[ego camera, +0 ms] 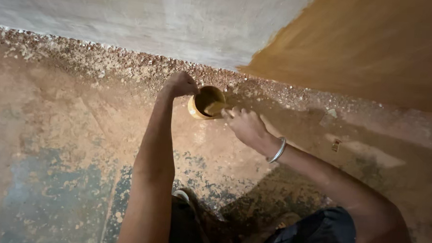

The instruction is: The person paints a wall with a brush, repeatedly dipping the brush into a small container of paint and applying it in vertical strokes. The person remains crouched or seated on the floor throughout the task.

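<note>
While the left hand (181,84) grips a yellow tub (206,102), the right hand (245,126) dips (perhaps a cloth).

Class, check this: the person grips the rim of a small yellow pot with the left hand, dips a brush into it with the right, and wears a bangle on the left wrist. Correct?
Not quite. The head view shows the bangle on the right wrist, not the left. The rest holds: the left hand grips the rim of the yellow pot, and the right hand dips a brush into it.

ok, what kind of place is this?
Likely a room under renovation or being painted: a bare grey plastered wall partly coated ochre-brown, a dusty, stained concrete floor with rubble along its edge, and a small round yellow paint pot between both hands.
</note>
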